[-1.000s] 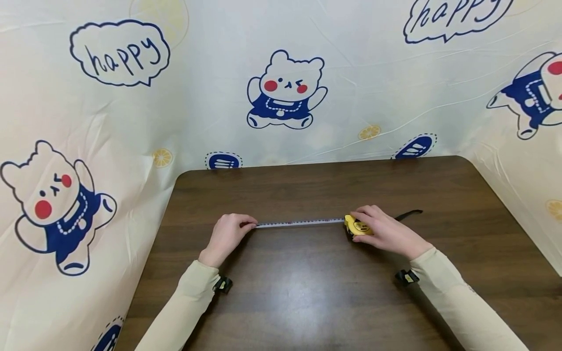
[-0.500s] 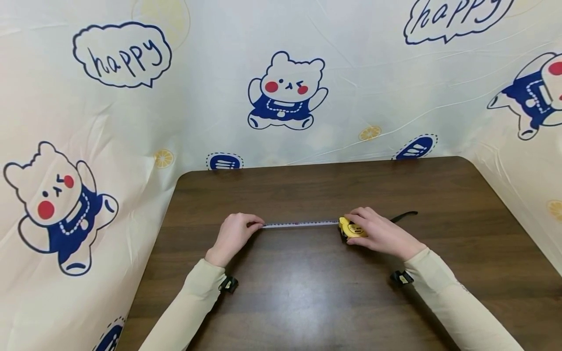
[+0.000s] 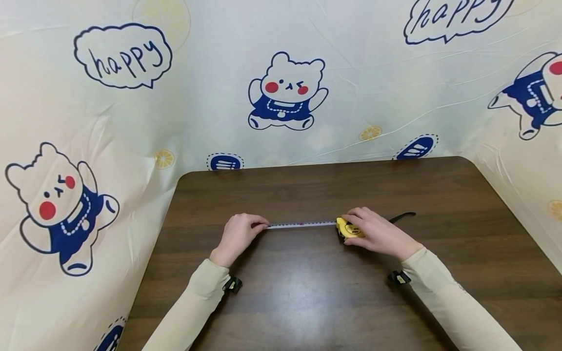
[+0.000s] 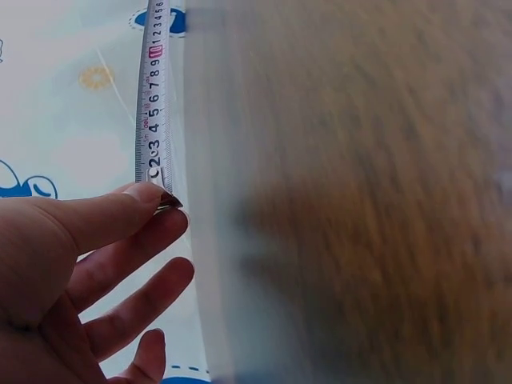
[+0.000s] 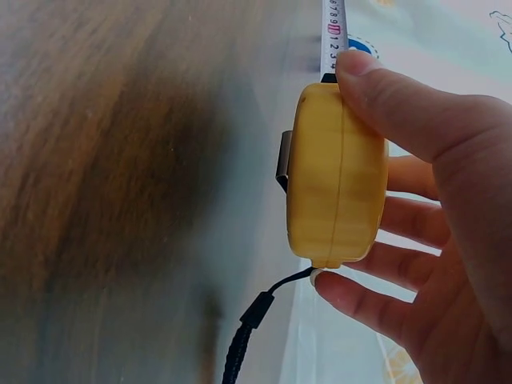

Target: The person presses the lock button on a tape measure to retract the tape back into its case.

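Observation:
A yellow tape measure [image 3: 350,229] lies in my right hand [image 3: 377,233], thumb near the blade slot and fingers along the case. In the right wrist view the yellow case [image 5: 336,172] shows a metal belt clip [image 5: 283,162] on its side and a black wrist strap [image 5: 248,320] at its lower end. The white blade [image 3: 303,224] stretches straight across to my left hand [image 3: 239,236]. There the thumb and index finger pinch its end hook, as the left wrist view shows; the blade's numbers [image 4: 154,112] run upward from them. The other left fingers stay loose.
Both hands are over a brown wood-grain table [image 3: 298,287]. A white cloth [image 3: 210,97] printed with bears and lettering hangs behind the table and along both sides. Each forearm wears a small black wrist camera [image 3: 232,284].
The hands have come closer together: the left moved right and the right moved slightly left. The stretch of blade showing between them has become shorter.

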{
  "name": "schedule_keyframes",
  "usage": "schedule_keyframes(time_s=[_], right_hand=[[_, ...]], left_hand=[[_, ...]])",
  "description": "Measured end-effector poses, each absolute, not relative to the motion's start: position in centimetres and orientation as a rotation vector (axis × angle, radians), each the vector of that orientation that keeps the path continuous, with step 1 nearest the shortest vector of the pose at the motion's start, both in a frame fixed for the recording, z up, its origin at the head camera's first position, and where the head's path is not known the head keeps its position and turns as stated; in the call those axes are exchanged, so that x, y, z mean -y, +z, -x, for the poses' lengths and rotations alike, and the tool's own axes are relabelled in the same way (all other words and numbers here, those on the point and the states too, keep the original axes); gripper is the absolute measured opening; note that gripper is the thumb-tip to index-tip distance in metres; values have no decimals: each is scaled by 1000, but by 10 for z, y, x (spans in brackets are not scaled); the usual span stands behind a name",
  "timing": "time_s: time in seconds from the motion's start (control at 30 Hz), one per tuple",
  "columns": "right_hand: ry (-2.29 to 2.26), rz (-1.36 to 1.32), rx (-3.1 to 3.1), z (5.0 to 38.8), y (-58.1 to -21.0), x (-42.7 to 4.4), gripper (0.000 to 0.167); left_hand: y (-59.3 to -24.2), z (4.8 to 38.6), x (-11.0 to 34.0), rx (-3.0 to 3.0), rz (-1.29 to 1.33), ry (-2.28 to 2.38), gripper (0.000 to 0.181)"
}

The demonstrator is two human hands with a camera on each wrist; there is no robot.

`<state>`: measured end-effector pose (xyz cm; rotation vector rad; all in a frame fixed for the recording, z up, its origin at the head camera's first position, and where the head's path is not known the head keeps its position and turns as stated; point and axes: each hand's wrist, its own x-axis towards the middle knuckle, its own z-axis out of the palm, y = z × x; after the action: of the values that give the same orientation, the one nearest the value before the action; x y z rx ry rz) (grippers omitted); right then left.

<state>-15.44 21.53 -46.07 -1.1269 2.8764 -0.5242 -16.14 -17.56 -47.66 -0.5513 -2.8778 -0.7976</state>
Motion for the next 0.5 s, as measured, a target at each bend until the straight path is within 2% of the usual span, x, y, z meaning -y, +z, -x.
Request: schedule_keyframes(time_s=[0.5], right_hand=[[-545,1173,-2869,156,-461,-208,62]], left_hand=[[-478,163,162,2869,579,-801,6]])
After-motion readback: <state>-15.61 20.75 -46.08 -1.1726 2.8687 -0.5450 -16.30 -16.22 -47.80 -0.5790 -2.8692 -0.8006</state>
